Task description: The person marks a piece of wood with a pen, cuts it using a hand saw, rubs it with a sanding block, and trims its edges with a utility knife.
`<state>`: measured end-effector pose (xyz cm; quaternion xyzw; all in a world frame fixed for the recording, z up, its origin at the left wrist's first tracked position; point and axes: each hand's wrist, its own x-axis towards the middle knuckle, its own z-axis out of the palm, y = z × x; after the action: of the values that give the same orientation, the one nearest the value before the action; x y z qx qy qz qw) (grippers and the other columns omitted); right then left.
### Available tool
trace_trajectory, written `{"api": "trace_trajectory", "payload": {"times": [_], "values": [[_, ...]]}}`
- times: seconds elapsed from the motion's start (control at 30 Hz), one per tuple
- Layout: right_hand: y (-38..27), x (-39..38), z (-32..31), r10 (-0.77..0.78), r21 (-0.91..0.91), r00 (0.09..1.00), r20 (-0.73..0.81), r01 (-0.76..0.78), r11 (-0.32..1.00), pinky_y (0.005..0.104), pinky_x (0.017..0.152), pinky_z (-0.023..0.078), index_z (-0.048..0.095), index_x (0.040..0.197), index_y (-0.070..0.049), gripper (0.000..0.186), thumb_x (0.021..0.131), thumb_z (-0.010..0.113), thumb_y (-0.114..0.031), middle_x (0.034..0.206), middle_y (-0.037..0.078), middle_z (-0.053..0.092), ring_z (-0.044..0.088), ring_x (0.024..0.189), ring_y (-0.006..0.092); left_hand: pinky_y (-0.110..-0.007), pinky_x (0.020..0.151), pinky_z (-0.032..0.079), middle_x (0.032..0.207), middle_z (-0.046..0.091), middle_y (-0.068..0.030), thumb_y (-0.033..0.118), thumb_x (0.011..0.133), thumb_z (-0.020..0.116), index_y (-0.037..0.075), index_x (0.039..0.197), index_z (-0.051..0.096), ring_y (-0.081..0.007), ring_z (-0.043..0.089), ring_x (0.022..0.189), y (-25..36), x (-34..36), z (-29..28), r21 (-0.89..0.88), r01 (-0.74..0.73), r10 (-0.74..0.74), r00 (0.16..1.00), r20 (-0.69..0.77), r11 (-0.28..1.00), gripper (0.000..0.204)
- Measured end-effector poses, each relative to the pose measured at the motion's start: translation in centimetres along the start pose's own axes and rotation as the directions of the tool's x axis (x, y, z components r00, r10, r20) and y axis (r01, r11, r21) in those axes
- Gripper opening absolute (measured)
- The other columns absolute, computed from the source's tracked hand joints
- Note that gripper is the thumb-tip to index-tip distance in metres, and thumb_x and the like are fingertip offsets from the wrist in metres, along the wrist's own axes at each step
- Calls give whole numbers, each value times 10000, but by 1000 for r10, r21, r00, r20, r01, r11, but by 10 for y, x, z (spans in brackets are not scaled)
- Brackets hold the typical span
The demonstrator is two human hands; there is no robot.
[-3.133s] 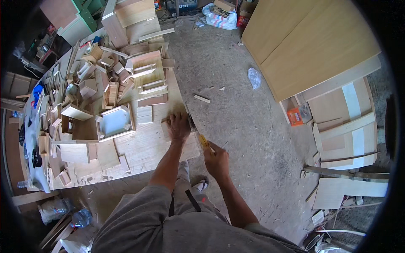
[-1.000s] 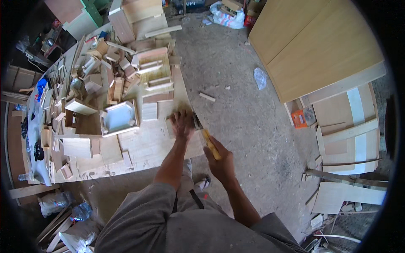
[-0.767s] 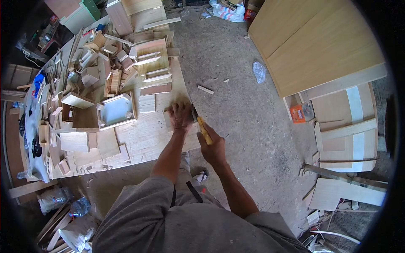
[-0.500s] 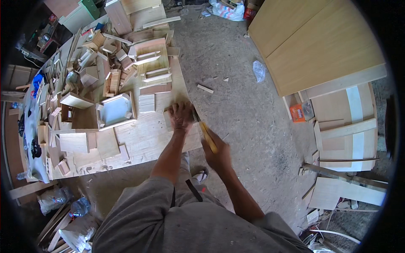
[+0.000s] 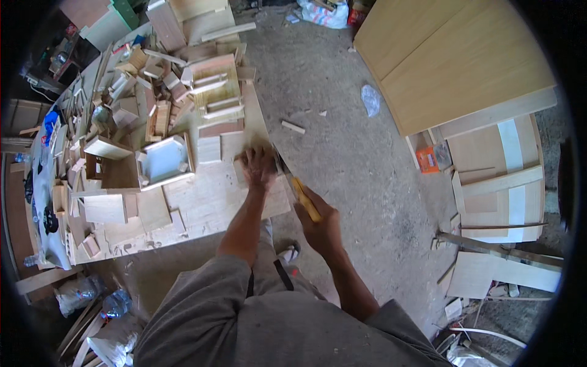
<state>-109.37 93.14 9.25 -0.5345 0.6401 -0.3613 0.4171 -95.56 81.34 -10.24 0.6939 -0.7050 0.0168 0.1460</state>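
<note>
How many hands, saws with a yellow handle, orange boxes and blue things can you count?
Hands: 2, the left hand pressing on the wooden board, the right hand gripping the saw
Saw with a yellow handle: 1
Orange box on the floor: 1
Blue thing on the bench's far left: 1
Total: 5

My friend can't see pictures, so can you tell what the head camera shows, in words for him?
A person's left hand presses flat on a pale wooden board at a workbench edge, while the right hand grips a yellow-handled saw beside it. Small wooden boxes and offcuts crowd the bench, with big panels leaning on the concrete floor.
</note>
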Motion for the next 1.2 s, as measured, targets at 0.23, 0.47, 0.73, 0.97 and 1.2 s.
{"api": "trace_trajectory", "payload": {"times": [0.23, 0.47, 0.73, 0.97, 1.2], "values": [[62, 25, 19, 26, -84, 1000, 13, -25, 996, 356, 819, 520, 592, 1237, 13, 393, 890, 653, -159, 1079, 232, 677, 685, 955, 314, -570, 953, 332, 1229, 529, -97, 276, 854, 562, 151, 1181, 588, -332, 459, 1157, 18, -5, 3, -84, 17, -8, 995, 103, 996, 351], [-14, -32, -49, -67, -82, 998, -21, 65, 995, 350, 808, 542, 565, 1230, 79, 405, 901, 654, -139, 1072, 261, 672, 693, 965, 305, -534, 919, 354, 1200, 534, -106, 244, 820, 618, 147, 1166, 586, -343, 447, 1148, -2, -3, 4, -62, -71, 66, 995, -72, 996, 360], [-18, -5, -42, 99, -25, 994, 51, -98, 995, 307, 727, 522, 555, 1236, 91, 460, 924, 648, -234, 966, 214, 687, 665, 819, 194, -523, 907, 363, 1132, 576, -92, 239, 832, 621, 125, 1112, 614, -322, 478, 1112, -5, -2, 6, -84, -78, 67, 989, -129, 993, 303], [-40, -6, -56, 274, 130, 960, 62, -280, 951, 265, 624, 476, 564, 1230, 85, 429, 942, 621, -228, 865, 108, 646, 564, 688, 107, -507, 937, 355, 1097, 559, -81, 228, 807, 627, 132, 1081, 612, -300, 481, 1094, 0, -14, -7, -121, -146, 142, 989, -41, 982, 291], [-18, 34, -44, 416, 243, 890, 184, -452, 858, 219, 528, 382, 627, 1134, 48, 361, 960, 602, -267, 725, 10, 575, 474, 605, 54, -523, 940, 358, 1124, 556, -105, 248, 824, 610, 118, 1112, 618, -322, 466, 1119, 7, -22, -7, -105, -132, 131, 991, -25, 986, 315]]}}
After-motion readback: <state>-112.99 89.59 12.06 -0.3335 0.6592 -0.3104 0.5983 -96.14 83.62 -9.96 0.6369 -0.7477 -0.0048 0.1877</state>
